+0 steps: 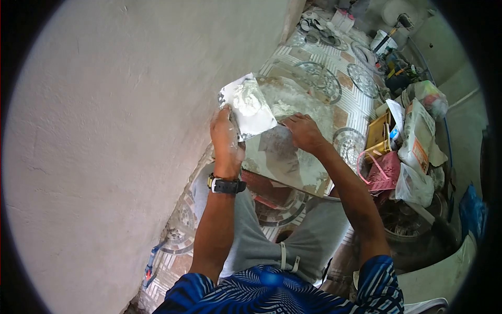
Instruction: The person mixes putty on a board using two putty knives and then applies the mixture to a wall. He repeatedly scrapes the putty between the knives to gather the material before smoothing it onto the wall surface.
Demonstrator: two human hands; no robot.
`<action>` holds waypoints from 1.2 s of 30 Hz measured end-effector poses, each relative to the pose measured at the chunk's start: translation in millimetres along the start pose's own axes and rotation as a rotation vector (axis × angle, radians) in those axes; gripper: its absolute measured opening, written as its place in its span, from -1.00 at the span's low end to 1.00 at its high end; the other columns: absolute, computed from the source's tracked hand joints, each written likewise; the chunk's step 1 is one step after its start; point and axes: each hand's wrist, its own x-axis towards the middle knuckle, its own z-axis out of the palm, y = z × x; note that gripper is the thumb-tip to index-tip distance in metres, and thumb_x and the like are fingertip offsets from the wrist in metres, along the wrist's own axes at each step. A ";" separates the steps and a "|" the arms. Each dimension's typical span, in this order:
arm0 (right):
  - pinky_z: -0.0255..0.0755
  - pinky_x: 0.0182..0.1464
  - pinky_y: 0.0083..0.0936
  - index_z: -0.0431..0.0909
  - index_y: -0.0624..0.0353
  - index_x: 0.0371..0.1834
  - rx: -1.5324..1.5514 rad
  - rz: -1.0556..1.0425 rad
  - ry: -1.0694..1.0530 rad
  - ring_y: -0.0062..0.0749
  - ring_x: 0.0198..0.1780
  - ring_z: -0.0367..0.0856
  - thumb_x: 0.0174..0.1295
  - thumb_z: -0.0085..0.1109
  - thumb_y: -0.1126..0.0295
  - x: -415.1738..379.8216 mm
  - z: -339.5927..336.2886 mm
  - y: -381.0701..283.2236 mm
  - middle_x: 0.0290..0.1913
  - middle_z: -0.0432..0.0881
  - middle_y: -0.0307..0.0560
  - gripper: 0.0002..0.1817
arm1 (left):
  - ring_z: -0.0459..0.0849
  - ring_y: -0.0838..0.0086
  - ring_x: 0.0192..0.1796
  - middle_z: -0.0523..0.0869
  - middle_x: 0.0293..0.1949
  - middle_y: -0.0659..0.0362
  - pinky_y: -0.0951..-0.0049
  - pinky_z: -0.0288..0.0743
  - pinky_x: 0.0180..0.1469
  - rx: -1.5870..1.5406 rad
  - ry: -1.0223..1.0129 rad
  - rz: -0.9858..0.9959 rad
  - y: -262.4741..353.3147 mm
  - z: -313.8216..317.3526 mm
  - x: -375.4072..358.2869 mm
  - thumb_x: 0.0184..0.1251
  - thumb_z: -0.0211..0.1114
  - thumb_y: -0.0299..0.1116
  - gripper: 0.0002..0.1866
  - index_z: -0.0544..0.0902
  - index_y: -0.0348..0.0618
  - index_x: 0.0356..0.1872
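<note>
My left hand (225, 138), with a black-strapped watch on the wrist and whitish smears on the skin, grips a square white plate (258, 121) from its left side. A mound of white paste (248, 100) lies on the plate, which is tilted. My right hand (304, 132) is closed just right of the plate's corner. Its fingers pinch a thin dark thing, mostly hidden, that I cannot name for sure. Below both hands is a dusty board (316, 172) with a dark grey patch and more white paste (285, 108) on it.
A bare plastered wall (130, 94) rises close on the left. Along the right lie a pink basket (384, 171), a yellow wooden frame (377, 133), plastic bags (414, 186) and a wheel (405, 220). A white bucket (384, 43) stands farther back on the patterned tile floor (348, 57).
</note>
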 end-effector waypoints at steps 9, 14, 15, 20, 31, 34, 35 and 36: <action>0.52 -0.08 -0.09 0.62 0.19 -0.22 0.098 -0.069 -0.317 0.09 -0.13 0.64 -0.05 0.18 0.46 13.1 -14.3 16.6 -0.26 0.67 0.11 -0.73 | 0.72 0.45 -0.19 0.69 -0.14 0.17 0.44 0.64 -0.19 0.024 0.028 -0.002 -3.7 -1.0 5.2 0.46 0.05 -0.30 -0.73 0.55 -0.25 0.01; 0.49 -0.06 -0.08 0.61 0.23 -0.13 0.178 -0.079 -0.446 0.12 -0.13 0.63 0.17 0.09 0.47 -8.5 -41.2 -2.6 -0.24 0.65 0.15 -0.78 | 0.72 0.45 -0.20 0.68 -0.14 0.17 0.44 0.64 -0.19 0.019 0.016 0.011 -6.2 -4.8 10.5 0.47 0.05 -0.31 -0.73 0.55 -0.26 0.00; 0.50 -0.07 -0.08 0.61 0.23 -0.12 0.226 -0.088 -0.448 0.11 -0.15 0.63 0.21 0.10 0.44 -13.3 -47.0 -6.8 -0.24 0.66 0.15 -0.78 | 0.72 0.45 -0.20 0.68 -0.14 0.17 0.44 0.64 -0.19 0.013 0.011 0.016 -7.2 -7.0 12.0 0.47 0.05 -0.31 -0.73 0.55 -0.26 0.00; 0.46 -0.11 -0.05 0.57 0.27 -0.18 0.304 0.007 -0.474 0.19 -0.18 0.63 0.29 0.09 0.37 -21.5 -63.7 -9.0 -0.30 0.64 0.22 -0.81 | 0.72 0.45 -0.20 0.69 -0.15 0.17 0.43 0.63 -0.20 0.006 0.032 0.023 -6.8 -8.5 10.9 0.47 0.05 -0.31 -0.74 0.55 -0.26 -0.02; 0.49 -0.10 -0.01 0.57 0.19 -0.17 0.104 0.364 -0.111 0.17 -0.14 0.64 0.13 0.08 0.45 49.1 -5.4 -27.4 -0.29 0.66 0.22 -0.79 | 0.72 0.46 -0.20 0.69 -0.16 0.18 0.44 0.63 -0.21 0.035 0.006 0.009 -3.3 -8.9 5.9 0.46 0.07 -0.27 -0.73 0.56 -0.24 -0.02; 0.50 -0.11 -0.02 0.57 0.19 -0.18 0.099 0.294 -0.148 0.14 -0.14 0.64 0.09 0.08 0.47 46.2 -4.3 -29.9 -0.27 0.67 0.18 -0.78 | 0.72 0.45 -0.19 0.69 -0.15 0.18 0.43 0.63 -0.21 0.061 0.039 0.014 -4.4 -15.9 8.8 0.46 0.07 -0.27 -0.72 0.56 -0.24 -0.01; 0.50 -0.11 -0.03 0.58 0.19 -0.19 0.107 0.261 -0.168 0.14 -0.14 0.64 0.08 0.08 0.47 44.4 -5.7 -29.0 -0.27 0.67 0.17 -0.78 | 0.72 0.44 -0.19 0.69 -0.14 0.18 0.43 0.63 -0.21 0.058 0.039 0.015 -3.8 -16.3 9.7 0.46 0.07 -0.27 -0.72 0.56 -0.24 -0.01; 0.51 -0.12 -0.03 0.58 0.18 -0.18 0.125 0.223 -0.212 0.13 -0.14 0.64 0.08 0.09 0.47 43.1 -10.9 -31.0 -0.26 0.67 0.16 -0.78 | 0.72 0.43 -0.19 0.68 -0.14 0.18 0.42 0.63 -0.21 0.056 0.038 0.016 -1.1 -12.9 7.6 0.46 0.07 -0.27 -0.72 0.56 -0.24 -0.01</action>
